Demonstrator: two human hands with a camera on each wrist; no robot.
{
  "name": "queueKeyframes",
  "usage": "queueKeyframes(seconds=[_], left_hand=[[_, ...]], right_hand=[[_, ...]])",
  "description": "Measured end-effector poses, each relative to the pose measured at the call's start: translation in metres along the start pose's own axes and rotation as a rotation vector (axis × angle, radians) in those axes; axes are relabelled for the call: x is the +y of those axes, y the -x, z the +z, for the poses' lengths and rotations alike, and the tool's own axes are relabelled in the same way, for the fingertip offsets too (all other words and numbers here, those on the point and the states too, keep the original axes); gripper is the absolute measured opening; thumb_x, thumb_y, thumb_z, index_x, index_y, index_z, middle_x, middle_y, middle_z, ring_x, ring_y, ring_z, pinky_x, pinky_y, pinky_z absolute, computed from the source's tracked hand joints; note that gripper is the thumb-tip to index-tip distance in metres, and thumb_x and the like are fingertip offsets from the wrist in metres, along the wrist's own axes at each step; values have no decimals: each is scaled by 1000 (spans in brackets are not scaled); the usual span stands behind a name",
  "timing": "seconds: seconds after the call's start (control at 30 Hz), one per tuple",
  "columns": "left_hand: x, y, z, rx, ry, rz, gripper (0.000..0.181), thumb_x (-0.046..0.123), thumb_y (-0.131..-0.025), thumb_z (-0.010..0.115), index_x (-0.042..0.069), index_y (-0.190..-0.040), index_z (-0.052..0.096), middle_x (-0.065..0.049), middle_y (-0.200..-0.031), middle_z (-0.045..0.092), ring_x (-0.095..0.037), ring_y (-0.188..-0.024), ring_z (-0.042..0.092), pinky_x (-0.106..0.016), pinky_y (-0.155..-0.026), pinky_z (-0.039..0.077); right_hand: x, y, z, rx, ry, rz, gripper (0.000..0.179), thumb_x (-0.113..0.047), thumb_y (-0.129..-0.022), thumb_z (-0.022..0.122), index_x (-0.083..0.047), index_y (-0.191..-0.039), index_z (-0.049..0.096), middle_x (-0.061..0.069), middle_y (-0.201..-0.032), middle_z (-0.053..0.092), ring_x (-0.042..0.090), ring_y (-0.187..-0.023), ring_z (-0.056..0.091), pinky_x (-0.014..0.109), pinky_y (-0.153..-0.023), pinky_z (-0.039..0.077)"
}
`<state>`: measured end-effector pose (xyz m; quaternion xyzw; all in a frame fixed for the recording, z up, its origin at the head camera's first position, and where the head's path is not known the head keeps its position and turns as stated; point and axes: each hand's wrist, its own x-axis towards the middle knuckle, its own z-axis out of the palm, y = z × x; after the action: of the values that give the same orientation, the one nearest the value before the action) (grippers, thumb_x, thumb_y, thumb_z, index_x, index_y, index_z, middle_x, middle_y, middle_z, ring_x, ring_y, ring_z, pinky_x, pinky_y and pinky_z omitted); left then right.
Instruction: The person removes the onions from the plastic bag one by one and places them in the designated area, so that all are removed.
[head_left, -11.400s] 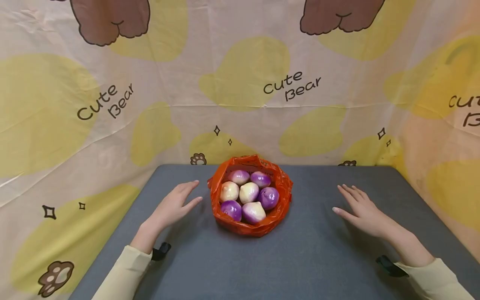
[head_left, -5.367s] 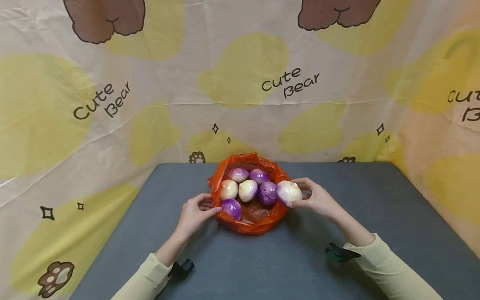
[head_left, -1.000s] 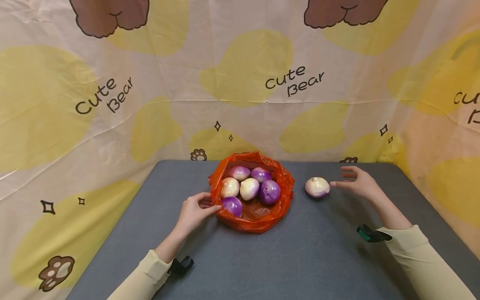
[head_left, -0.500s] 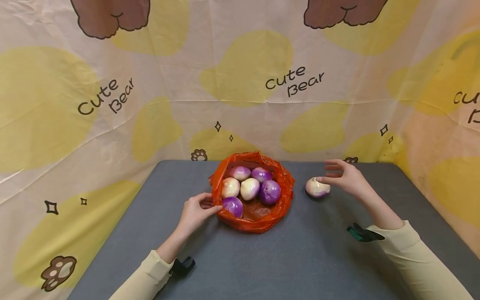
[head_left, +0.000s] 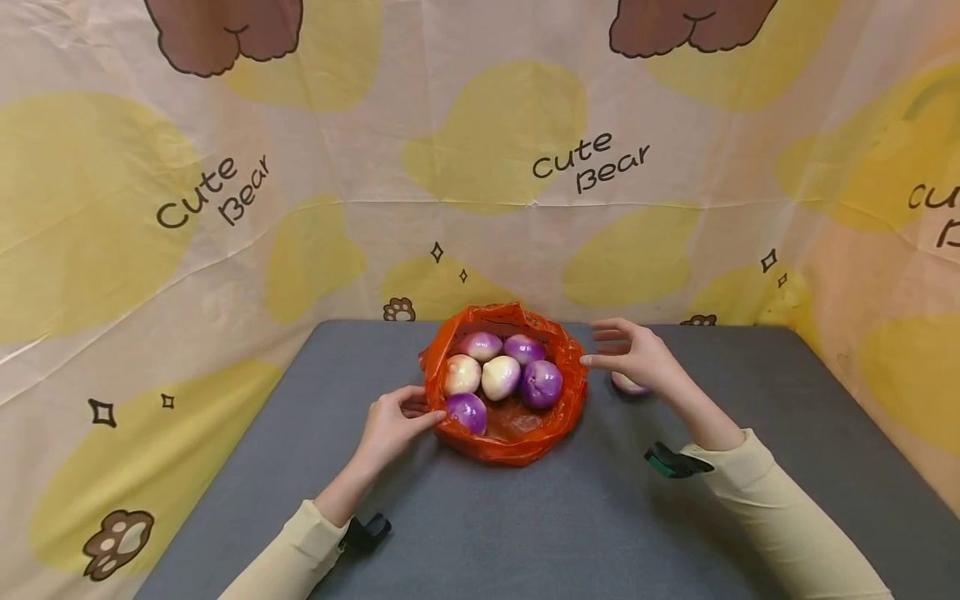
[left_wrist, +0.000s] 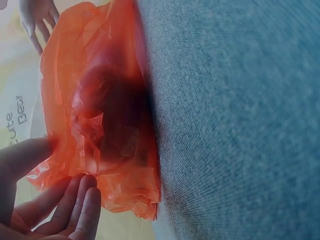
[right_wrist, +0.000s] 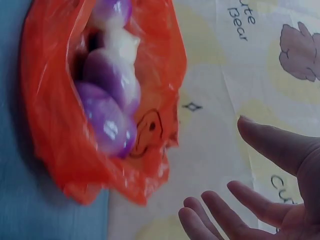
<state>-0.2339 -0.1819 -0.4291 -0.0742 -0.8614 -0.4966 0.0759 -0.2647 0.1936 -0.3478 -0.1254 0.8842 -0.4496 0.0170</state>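
A red plastic bag [head_left: 517, 450] stands on the table with its mouth spread and rim rolled. Several glossy purple-and-white onions [head_left: 499, 377] lie inside, with a gap at the bag's front. My left hand [head_left: 390, 429] pinches the bag's left rim; in the left wrist view its thumb [left_wrist: 30, 155] and fingers meet the crumpled plastic. My right hand [head_left: 633, 354] hovers beside the bag's right rim, thumb and fingers apart with nothing between them. Beneath it, to the right of the bag, sits a loose onion [head_left: 628, 385] on the table, mostly hidden by that hand.
The grey table [head_left: 525, 533] reaches back to a patterned cloth wall [head_left: 480, 150], which also rises at both sides. Dark straps [head_left: 678, 462] with the wrist cameras sit at both wrists.
An onion has been taken from the bag's front and set down on the right. My right hand has let go and moved left over it to the bag. My left hand has stayed.
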Motion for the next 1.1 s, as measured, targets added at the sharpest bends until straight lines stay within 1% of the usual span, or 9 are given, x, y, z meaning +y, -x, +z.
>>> queueKeyframes(seconds=[0.27,0.37,0.43,0.5,0.6,0.73,0.87,1.0,1.1], left_hand=[[2,-1,1,-3,20,1,36,20,-72,83,4,-101,70,-11,-95,71,-20,-80,70,-27,-72,57],[1,-1,0,-3,23,1,35,20,-72,83,5,-101,70,-11,-96,71,-20,-80,70,-27,-72,57],[0,-1,0,-4,22,-3,35,21,-73,83,5,-101,70,-11,-96,71,-20,-81,70,-27,-72,57],[-1,-1,0,-2,21,-6,35,21,-73,83,5,-101,70,-11,-96,72,-20,-81,70,-27,-72,57],[-2,-1,0,3,20,-8,34,20,-73,83,6,-101,70,-11,-96,72,-19,-80,70,-27,-72,57],[-3,-2,1,4,21,1,34,21,-73,83,6,-100,70,-11,-95,72,-19,-80,70,-26,-72,57],[-2,-2,1,3,21,5,34,21,-72,83,6,-100,71,-10,-95,72,-18,-79,70,-25,-71,57],[-2,-2,1,9,23,6,33,20,-72,83,6,-99,71,-10,-94,72,-18,-78,70,-25,-70,57],[-3,-3,1,11,26,7,33,20,-73,83,6,-100,71,-10,-94,72,-19,-79,70,-26,-70,57]], right_hand=[[-8,-16,34,-25,-72,-67,60,-29,-79,77,-7,-130,53,21,-128,58,40,-115,57,50,-93,49],[-12,-20,46,-37,-70,-96,56,-26,-79,78,-6,-127,56,21,-125,60,40,-113,58,49,-93,49],[-16,-23,54,-46,-53,-102,56,-27,-77,79,-8,-125,57,20,-123,61,38,-112,59,48,-92,50],[-19,-25,62,-63,-51,-112,57,-28,-77,79,-8,-125,57,21,-123,61,38,-112,60,48,-92,50],[-23,-29,74,-94,-84,-119,58,-25,-77,79,-6,-127,56,22,-124,60,38,-112,60,46,-92,50],[-22,-35,92,-143,-131,-175,56,-14,-79,77,1,-127,54,24,-124,59,40,-110,61,45,-90,52],[-21,-36,111,-176,-137,-214,56,-13,-77,79,2,-125,55,23,-121,61,37,-106,63,44,-87,53],[-21,-37,127,-220,-161,-236,58,-12,-76,79,3,-125,54,24,-121,60,38,-109,61,46,-88,52],[-23,-38,138,-249,-148,-252,57,-9,-77,78,2,-126,52,23,-125,58,39,-112,59,47,-90,51]])
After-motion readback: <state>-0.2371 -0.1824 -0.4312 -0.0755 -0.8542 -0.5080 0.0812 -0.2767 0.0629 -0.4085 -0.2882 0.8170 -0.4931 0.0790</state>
